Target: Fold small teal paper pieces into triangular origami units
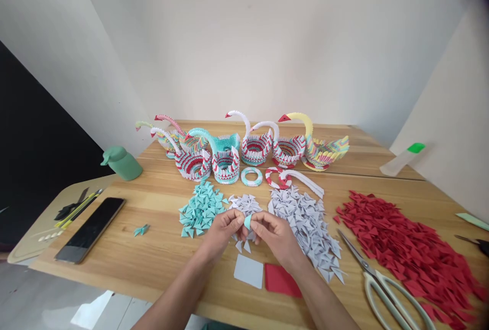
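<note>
Between the fingertips of my left hand and my right hand is a small folded teal paper piece. Both hands pinch it above the table, in front of a small heap of white paper triangles. A teal triangle heap lies to the left of my left hand. Beyond my right hand spreads a larger pile of white triangles. Below the hands are a white paper stack and a red paper stack, the red one partly covered by my right forearm.
Several paper swans stand at the back with two paper rings before them. On the right lie scissors and a red triangle pile. A phone and a green thermos-like container are at left.
</note>
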The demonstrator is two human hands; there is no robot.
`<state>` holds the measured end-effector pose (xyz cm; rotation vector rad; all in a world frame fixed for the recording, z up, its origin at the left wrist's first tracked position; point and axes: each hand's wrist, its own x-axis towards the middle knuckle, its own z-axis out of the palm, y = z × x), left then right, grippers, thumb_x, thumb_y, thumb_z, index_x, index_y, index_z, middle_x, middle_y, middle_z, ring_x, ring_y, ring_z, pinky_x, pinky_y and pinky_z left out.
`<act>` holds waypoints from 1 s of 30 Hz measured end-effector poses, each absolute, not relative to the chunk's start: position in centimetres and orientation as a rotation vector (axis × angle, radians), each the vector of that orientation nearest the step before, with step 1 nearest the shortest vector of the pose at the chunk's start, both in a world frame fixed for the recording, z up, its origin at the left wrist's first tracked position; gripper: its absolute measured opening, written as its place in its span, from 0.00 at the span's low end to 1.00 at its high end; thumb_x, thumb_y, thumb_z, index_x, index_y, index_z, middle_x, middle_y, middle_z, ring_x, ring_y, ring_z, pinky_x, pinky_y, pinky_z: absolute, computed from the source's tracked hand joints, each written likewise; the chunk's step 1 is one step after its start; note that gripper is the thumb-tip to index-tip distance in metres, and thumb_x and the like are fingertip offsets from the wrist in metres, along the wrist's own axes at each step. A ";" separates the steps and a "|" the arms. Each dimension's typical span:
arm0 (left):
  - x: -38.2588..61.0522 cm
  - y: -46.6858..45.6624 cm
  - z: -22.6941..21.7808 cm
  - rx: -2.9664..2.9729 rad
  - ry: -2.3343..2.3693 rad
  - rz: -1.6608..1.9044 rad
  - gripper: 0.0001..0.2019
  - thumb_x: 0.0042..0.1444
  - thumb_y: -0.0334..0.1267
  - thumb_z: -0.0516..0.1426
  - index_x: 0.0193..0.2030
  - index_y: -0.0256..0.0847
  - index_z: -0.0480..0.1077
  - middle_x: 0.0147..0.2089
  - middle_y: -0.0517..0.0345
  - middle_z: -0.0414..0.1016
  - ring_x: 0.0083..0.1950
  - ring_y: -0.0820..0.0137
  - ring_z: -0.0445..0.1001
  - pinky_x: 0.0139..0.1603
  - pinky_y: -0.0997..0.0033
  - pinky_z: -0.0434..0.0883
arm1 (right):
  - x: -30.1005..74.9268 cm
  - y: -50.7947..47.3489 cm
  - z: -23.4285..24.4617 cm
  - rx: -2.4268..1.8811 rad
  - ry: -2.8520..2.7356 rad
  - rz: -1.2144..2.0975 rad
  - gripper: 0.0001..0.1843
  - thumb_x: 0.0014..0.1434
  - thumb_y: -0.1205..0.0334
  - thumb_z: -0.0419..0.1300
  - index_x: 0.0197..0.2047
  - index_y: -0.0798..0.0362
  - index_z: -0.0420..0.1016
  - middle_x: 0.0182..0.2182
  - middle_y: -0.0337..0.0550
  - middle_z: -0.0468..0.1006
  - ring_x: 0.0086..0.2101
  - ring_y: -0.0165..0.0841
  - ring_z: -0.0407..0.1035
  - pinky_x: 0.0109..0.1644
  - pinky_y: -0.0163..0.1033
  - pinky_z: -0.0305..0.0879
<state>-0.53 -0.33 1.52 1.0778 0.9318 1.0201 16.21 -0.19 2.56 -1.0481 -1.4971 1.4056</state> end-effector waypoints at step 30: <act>-0.2 -0.3 1.2 0.977 0.834 1.085 0.19 0.51 0.51 0.64 0.35 0.35 0.70 0.25 0.57 0.77 0.25 0.73 0.73 0.28 0.76 0.68 | 16.0 -0.2 2.2 -1.169 -1.593 0.996 0.05 0.55 0.66 0.57 0.33 0.51 0.74 0.28 0.39 0.76 0.29 0.33 0.70 0.33 0.35 0.65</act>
